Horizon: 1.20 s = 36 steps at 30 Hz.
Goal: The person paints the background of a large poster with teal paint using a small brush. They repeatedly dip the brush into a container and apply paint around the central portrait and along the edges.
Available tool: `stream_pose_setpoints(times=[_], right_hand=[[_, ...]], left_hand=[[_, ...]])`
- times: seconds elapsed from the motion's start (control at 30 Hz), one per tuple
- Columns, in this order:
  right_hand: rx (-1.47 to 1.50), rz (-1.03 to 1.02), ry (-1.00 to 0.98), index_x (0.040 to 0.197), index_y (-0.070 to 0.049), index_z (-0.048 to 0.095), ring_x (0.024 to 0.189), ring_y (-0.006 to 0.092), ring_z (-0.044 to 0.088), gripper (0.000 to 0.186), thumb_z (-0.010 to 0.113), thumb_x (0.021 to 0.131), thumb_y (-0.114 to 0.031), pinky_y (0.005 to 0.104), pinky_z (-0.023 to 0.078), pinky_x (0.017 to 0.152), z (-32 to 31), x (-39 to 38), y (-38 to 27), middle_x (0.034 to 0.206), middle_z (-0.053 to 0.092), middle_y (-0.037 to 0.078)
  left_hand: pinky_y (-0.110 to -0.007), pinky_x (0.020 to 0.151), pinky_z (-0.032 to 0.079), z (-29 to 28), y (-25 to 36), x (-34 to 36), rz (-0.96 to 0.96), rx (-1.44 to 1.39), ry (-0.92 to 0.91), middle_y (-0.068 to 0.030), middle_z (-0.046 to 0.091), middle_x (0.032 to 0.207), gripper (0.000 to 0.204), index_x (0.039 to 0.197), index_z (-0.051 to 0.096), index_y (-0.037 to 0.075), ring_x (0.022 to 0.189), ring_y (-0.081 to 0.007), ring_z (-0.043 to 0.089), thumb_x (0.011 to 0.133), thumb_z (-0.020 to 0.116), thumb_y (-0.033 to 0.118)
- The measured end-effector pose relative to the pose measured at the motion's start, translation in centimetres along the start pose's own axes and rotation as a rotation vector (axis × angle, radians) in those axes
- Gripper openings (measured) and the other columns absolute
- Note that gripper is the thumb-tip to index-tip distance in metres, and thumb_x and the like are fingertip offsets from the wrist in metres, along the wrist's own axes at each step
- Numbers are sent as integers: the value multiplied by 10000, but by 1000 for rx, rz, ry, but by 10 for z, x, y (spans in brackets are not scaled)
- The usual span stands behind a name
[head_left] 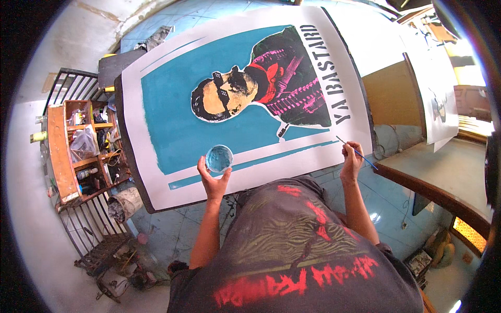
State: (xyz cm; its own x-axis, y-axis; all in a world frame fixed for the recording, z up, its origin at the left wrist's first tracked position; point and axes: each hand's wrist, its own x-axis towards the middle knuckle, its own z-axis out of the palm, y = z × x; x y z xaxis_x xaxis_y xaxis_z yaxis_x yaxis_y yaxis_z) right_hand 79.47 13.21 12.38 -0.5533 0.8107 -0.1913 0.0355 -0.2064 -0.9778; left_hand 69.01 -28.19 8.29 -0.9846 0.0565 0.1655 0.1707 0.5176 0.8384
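Observation:
A large white paper sheet [138, 135] lies on a dark board [122, 112], bearing a painted portrait [219, 99] with sunglasses and a red scarf against teal. The portrait lies sideways, its head to the left and bold black lettering [323, 73] on the right. Fingers of my left hand [213, 183] are around a small round cup [219, 158] of teal paint, held over the sheet's near part. My right hand [353, 163] grips a thin blue-handled paintbrush [368, 161]. Its tip is by the near right end of a teal stripe [255, 160]; whether it touches is unclear.
An orange wooden shelf [57, 151] with cluttered compartments stands left, above a paint-stained bucket [125, 203]. On the right are a wooden-edged table [443, 177] and a hanging white sheet [436, 99] with a smaller picture. Blue tiled floor [177, 229] shows beneath.

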Motion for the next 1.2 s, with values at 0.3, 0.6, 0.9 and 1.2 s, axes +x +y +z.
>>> stream_pose_setpoints(times=[0.3, 0.6, 0.9, 1.2], right_hand=[[38, 47, -129, 883, -5, 590, 707, 117, 541, 102, 606, 886, -105, 247, 433, 662, 48, 10, 31, 761, 590, 51], [-5, -28, 123, 909, -6, 601, 702, 118, 550, 98, 600, 876, -99, 255, 441, 656, 70, -67, 47, 774, 610, 51], [-13, -41, 238, 892, -10, 606, 727, 124, 567, 84, 626, 856, -83, 249, 450, 671, 129, -178, 66, 781, 615, 50], [-126, -203, 181, 888, -10, 607, 711, 85, 524, 50, 628, 852, -39, 234, 422, 646, 179, -130, 89, 780, 576, 8]], left_hand=[[-413, 994, 408, 4, 22, 10, 8, 79, -100, -208, 386, 1357, 963, 1395, 243, 23, 1237, -329, 448, 684, 842, 271], [-452, 1042, 360, 1, -23, 59, 302, 27, -234, -189, 443, 1344, 986, 1365, 324, 1, 1234, -351, 443, 662, 819, 484], [-467, 1053, 307, 3, -67, 85, 527, 126, -503, -130, 443, 1361, 999, 1391, 319, 45, 1272, -330, 398, 667, 755, 578], [-551, 1071, 246, 35, -75, 88, 615, 167, -526, -168, 383, 1407, 1052, 1415, 259, 19, 1320, -393, 320, 677, 722, 609]])
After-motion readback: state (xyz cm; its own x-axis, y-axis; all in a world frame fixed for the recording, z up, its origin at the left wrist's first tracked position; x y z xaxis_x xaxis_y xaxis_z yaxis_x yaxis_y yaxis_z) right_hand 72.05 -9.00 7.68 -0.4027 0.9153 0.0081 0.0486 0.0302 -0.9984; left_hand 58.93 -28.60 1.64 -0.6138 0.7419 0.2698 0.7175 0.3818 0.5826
